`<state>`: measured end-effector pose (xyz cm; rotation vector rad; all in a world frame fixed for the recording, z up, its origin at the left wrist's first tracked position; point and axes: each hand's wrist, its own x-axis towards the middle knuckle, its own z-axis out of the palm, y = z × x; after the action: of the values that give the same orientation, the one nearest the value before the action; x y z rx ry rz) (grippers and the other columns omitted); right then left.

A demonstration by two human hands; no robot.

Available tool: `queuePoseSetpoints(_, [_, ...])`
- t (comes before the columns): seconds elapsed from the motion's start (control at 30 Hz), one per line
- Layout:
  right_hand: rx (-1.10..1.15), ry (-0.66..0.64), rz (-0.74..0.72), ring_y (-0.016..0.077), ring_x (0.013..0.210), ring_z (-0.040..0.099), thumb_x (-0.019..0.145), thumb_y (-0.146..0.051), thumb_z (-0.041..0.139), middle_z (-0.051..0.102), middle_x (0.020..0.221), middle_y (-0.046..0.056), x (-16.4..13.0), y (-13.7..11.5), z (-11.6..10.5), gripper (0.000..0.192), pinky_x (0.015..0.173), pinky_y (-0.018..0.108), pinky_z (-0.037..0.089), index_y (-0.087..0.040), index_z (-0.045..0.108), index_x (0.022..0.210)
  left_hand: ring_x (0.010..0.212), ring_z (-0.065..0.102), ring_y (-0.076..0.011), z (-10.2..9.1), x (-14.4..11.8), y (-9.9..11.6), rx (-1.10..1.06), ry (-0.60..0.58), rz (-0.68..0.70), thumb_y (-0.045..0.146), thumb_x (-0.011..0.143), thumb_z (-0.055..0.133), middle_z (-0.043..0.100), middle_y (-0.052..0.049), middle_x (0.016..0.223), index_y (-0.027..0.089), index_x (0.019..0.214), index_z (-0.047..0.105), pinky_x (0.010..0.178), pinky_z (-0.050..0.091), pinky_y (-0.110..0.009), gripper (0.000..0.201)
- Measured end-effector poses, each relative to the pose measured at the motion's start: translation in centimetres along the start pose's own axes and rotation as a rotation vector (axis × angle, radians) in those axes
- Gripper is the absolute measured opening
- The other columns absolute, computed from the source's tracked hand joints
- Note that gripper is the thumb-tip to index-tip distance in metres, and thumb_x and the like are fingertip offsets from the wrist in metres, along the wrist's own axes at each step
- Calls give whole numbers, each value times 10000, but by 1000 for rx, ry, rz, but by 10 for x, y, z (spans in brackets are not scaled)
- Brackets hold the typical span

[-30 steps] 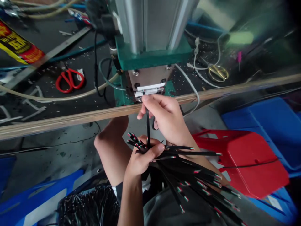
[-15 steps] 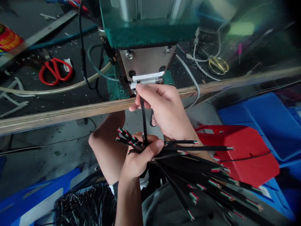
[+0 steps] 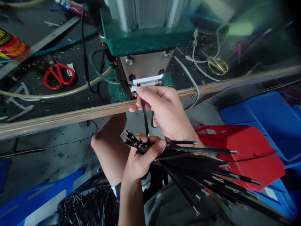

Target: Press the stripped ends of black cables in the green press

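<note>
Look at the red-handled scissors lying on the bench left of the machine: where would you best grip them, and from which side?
Grip the red-handled scissors by the two red loops, coming from above and from the near right. They lie flat with the loops toward the machine and the blades pointing away up-left, so the handles are likely the safe, open end.

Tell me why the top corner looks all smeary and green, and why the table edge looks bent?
In the head view, the top right corner is blurred, with a pale green glare and dark edges; the wooden table edge bows because the wide lens bends straight lines; the right hand and the left hand holding black wires look sharp, while the far wire tips smear.
</note>
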<state>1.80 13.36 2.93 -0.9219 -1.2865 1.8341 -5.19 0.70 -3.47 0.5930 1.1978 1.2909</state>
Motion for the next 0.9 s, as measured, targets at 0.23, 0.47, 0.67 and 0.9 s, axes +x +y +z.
queuePoseSetpoints(0.23, [47, -15, -34, 138, 771, 753, 978, -298, 769, 566, 646, -39, -1, 2, -1, 367, 689, 204, 551, -181, 639, 655, 643, 652, -184, 1, 0, 2, 43, 55, -36, 445, 798, 932, 717, -44, 681, 183, 736, 872, 613, 507, -283, 277])
queuePoseSetpoints(0.47, [62, -22, -26, 152, 791, 764, 990, -297, 751, 605, 675, -28, -1, 1, -3, 358, 730, 233, 563, -194, 645, 664, 609, 661, -162, 11, -7, 9, 30, 216, 32, 288, 771, 928, 728, 2, 666, 238, 709, 848, 576, 542, -259, 113])
queuePoseSetpoints(0.67, [20, 17, -39, 201, 748, 775, 1053, -239, 636, 644, 668, 17, 3, 1, 2, 474, 729, 315, 612, -262, 618, 580, 547, 584, -148, 2, 3, 3, 56, 91, 38, 431, 801, 933, 659, -7, 601, 209, 669, 823, 521, 485, -257, 280])
queuePoseSetpoints(0.9, [-80, -36, -171, 179, 805, 777, 1093, -392, 637, 704, 722, 5, -1, 11, -3, 433, 753, 300, 554, -217, 623, 697, 490, 519, -144, -8, 4, -20, -19, 109, 5, 665, 714, 975, 595, -8, 585, 215, 684, 830, 432, 409, -264, 474])
